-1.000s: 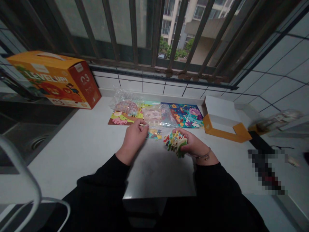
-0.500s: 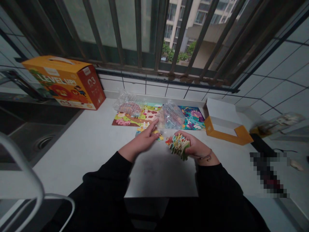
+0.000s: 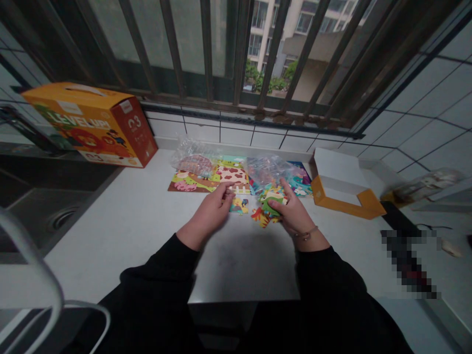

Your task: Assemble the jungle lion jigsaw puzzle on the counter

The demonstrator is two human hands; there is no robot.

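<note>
My right hand (image 3: 297, 214) grips a stack of puzzle pieces (image 3: 272, 202), its thumb on a green one. Below the stack, red and yellow pieces (image 3: 261, 217) lie on the white counter. My left hand (image 3: 212, 209) is beside a small blue and yellow puzzle section (image 3: 239, 205), fingers curled; whether it holds anything is hidden. Behind the hands lie a farm picture with a cow (image 3: 232, 175) and a dark blue picture (image 3: 301, 183). One clear plastic bag (image 3: 267, 169) covers part of the pictures; another bag (image 3: 193, 160) rests at the left.
An orange "LEVEL UP!" box (image 3: 96, 125) stands at the back left, beside a sink (image 3: 61, 219). On the right is an open orange and white box (image 3: 341, 196), with a dark object (image 3: 400, 219) beyond it. A barred window is behind the counter.
My right hand has moved up and away from me with the stack, which now shows its green face. My left hand has drawn back slightly, its fingers more curled. The view has shifted slightly.
</note>
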